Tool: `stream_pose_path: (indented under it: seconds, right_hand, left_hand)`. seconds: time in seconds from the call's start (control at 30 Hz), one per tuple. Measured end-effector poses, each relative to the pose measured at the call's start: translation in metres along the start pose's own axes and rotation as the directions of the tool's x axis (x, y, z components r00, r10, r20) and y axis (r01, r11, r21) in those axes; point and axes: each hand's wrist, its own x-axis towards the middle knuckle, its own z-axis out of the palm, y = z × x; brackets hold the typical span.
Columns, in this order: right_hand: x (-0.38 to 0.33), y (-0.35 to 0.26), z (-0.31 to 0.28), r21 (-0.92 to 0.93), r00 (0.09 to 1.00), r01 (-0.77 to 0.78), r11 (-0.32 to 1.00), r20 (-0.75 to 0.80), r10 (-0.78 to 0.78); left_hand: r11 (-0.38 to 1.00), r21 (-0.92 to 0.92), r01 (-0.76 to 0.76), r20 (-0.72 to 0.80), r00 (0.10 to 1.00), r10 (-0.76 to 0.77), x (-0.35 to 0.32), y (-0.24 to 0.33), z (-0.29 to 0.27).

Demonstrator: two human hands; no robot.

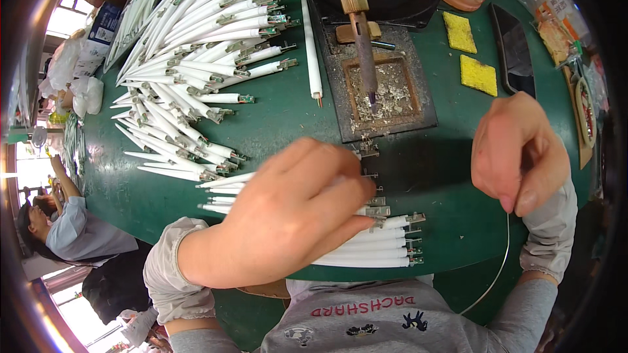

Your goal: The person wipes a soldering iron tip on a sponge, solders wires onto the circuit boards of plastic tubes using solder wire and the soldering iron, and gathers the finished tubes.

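Observation:
My left hand (288, 212) is closed above a row of white stylus-like pens (373, 248) with small circuit boards at their right ends. Its fingertips are turned away from view, so what they hold, if anything, cannot be made out. At the right, my right hand (520, 157) pinches a thin silvery solder wire (506, 248), which hangs down toward my lap. Between and beyond the hands, a soldering iron (364, 52) points tip down over a square metal tray (343, 101) strewn with solder scraps.
A large pile of white pens (196, 52) fans across the left of the green table (275, 108). One pen (310, 46) lies alone beside the tray. Two yellow sponges (478, 75) and a black phone (513, 49) lie at the right. Another person (78, 229) sits far left.

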Motion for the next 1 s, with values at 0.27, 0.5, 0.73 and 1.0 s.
stream_pose_path:
  seconds: [0.27,0.5,0.73,1.0]
  right_hand:
    - [-0.006,0.018,-0.009,-0.176,0.946,-0.278,0.944,0.12,0.3]
    - [-0.002,0.024,-0.014,-0.073,0.921,-0.385,0.92,0.04,0.388]
    - [-0.005,0.028,-0.014,-0.058,0.936,-0.351,0.935,0.012,0.352]
    - [-0.004,0.027,-0.016,-0.041,0.935,-0.348,0.937,0.053,0.35]
  left_hand:
    - [0.902,0.412,0.13,0.18,0.959,-0.22,-0.021,0.03,0.002]
    - [0.945,0.32,0.065,0.201,0.97,-0.134,-0.024,0.039,0.015]
    - [0.953,0.294,0.066,0.111,0.988,-0.103,-0.023,0.026,0.022]
    - [0.97,0.221,0.102,0.101,0.987,-0.127,-0.023,0.027,0.018]
